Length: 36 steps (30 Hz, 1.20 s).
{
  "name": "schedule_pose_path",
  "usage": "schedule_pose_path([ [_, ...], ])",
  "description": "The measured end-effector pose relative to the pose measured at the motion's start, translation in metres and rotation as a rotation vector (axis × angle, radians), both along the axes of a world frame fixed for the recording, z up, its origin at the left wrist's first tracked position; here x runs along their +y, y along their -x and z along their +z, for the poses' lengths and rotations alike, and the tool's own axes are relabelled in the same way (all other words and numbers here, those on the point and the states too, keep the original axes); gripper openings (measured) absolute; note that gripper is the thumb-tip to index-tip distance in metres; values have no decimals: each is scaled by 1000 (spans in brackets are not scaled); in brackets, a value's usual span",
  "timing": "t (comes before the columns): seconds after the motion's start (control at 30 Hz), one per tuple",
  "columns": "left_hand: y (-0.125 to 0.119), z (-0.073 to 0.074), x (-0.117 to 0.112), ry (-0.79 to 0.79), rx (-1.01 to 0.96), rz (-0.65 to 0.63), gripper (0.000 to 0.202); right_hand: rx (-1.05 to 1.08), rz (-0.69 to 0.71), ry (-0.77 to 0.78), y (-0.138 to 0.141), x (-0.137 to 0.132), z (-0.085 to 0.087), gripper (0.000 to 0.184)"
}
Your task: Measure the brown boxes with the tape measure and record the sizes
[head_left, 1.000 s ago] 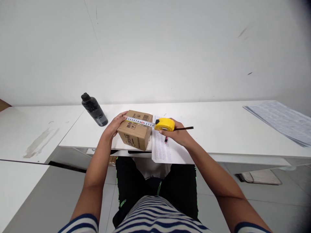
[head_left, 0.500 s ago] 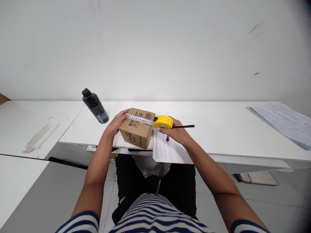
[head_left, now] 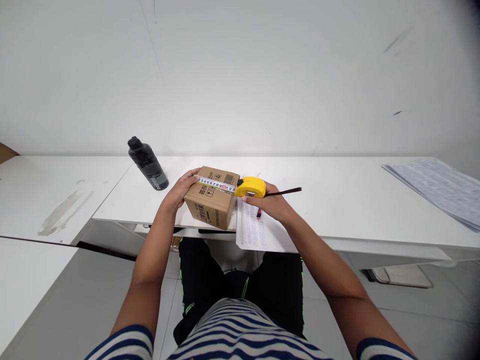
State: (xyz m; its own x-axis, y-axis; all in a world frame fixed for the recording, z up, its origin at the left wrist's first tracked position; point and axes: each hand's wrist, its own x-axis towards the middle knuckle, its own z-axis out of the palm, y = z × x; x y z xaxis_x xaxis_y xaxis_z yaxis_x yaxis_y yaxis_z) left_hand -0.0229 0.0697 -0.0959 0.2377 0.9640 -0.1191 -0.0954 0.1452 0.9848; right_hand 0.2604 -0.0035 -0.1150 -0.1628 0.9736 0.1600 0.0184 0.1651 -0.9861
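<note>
A small brown cardboard box [head_left: 210, 206] stands near the front edge of the white desk [head_left: 337, 200]. My left hand [head_left: 180, 190] is closed on the box's left top edge and pins the end of a tape blade [head_left: 216, 184] there. The blade runs across the box top to a yellow tape measure [head_left: 251, 187], which my right hand [head_left: 270, 203] grips just right of the box. A black strap [head_left: 287, 191] trails from the tape measure to the right.
A printed sheet [head_left: 252, 231] lies under my right hand with a red pen [head_left: 258, 213] on it. A dark water bottle [head_left: 147, 164] leans at the left of the box. A stack of papers [head_left: 438, 187] lies at the far right. Another white table [head_left: 48, 197] adjoins on the left.
The yellow tape measure has slid a little left toward the box, so less blade shows. My left hand and the box have stayed put.
</note>
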Motion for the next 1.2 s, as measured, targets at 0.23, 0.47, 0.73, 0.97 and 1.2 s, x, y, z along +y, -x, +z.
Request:
schedule_pose_path([
  [0.23, 0, -1, 0, 0, -8, 0, 62, -7, 2, 4, -1, 0, -1, 43],
  [0.47, -1, 0, -1, -19, 23, 12, 61, -9, 9, 3, -1, 0, -2, 43],
  [0.73, -1, -1, -2, -31, -3, -2, 61, 21, 18, 23, 0, -2, 0, 50],
  [0.97, 0, -5, 0, -31, -1, 2, 64, 12, 6, 34, 0, -2, -1, 53],
  [1.2, 1, -7, 2, -28, -4, -3, 64, -5, -12, 19, 1, -3, 1, 48],
])
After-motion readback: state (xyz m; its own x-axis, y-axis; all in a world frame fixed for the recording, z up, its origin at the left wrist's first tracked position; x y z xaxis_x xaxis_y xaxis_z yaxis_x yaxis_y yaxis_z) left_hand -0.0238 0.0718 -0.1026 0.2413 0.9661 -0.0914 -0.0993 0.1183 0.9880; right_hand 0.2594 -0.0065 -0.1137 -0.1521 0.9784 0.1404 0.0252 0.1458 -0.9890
